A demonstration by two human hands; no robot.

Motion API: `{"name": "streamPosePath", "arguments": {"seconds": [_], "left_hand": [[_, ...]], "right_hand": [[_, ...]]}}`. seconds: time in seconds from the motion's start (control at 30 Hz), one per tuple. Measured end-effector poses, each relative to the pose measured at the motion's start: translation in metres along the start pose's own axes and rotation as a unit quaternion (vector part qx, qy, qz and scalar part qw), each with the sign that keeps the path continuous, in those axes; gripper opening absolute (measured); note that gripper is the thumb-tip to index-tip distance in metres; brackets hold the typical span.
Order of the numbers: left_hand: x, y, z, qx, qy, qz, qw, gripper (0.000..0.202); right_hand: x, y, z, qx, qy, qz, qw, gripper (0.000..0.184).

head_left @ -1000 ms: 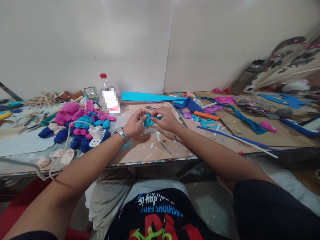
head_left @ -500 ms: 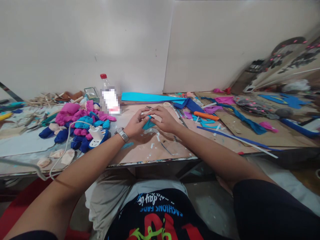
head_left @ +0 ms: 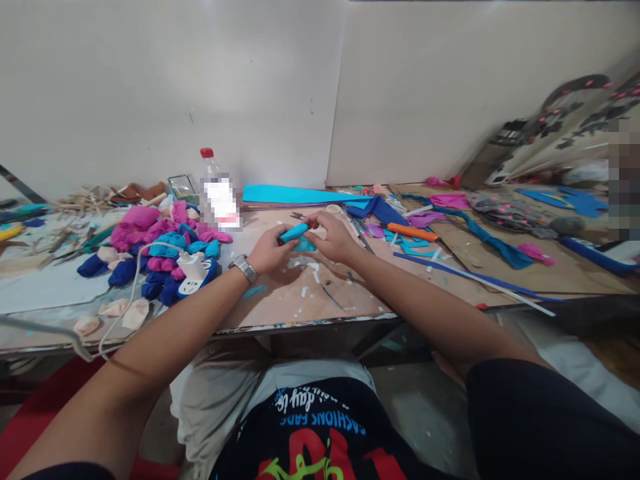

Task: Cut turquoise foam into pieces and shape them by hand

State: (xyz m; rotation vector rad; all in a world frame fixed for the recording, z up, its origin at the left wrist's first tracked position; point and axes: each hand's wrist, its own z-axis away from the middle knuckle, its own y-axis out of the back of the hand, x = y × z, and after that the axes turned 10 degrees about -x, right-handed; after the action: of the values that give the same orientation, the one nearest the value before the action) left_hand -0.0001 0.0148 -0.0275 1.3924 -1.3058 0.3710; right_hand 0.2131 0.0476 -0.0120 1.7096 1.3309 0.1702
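Over the middle of the table, both of my hands grip one piece of turquoise crepe-like material (head_left: 295,232). Its upper edge looks rolled or folded, while a loose part hangs lower between the hands. My left hand (head_left: 270,252), with a metal watch on the wrist, is closed on the left end. At the right end, my right hand (head_left: 333,239) pinches it with thumb and fingers. Just behind the hands lies a small dark tool (head_left: 297,215), perhaps snips. Paper scraps (head_left: 316,275) are scattered on the tabletop below.
To the left are a pile of pink and blue crumpled bundles (head_left: 145,233), a power strip (head_left: 193,283) with a cord, and a bottle (head_left: 220,197). A turquoise sheet (head_left: 300,195) lies along the wall. An orange-handled cutter (head_left: 413,231) and coloured strips (head_left: 465,270) lie right.
The turquoise piece has turned between my hands and now shows a rolled upper edge. My fingers have drawn apart slightly, uncovering more of it and of the dark tool behind.
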Motion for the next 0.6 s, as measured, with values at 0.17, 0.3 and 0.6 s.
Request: {"name": "streamPosePath", "arguments": {"seconds": [0.17, 0.3, 0.6], "left_hand": [[-0.0003, 0.0011, -0.0013, 0.012, -0.005, -0.005, 1.000, 0.019], [0.0029, 0.0005, -0.0008, 0.011, -0.006, -0.007, 1.000, 0.016], [0.0030, 0.0005, 0.0002, 0.007, 0.001, 0.015, 1.000, 0.018]], "right_hand": [[-0.0001, -0.0013, 0.0010, 0.000, -0.006, -0.019, 1.000, 0.029], [-0.0025, -0.0011, 0.0024, -0.016, -0.006, -0.017, 1.000, 0.035], [-0.0060, 0.0000, 0.0002, -0.017, 0.006, -0.032, 0.999, 0.036]]}}
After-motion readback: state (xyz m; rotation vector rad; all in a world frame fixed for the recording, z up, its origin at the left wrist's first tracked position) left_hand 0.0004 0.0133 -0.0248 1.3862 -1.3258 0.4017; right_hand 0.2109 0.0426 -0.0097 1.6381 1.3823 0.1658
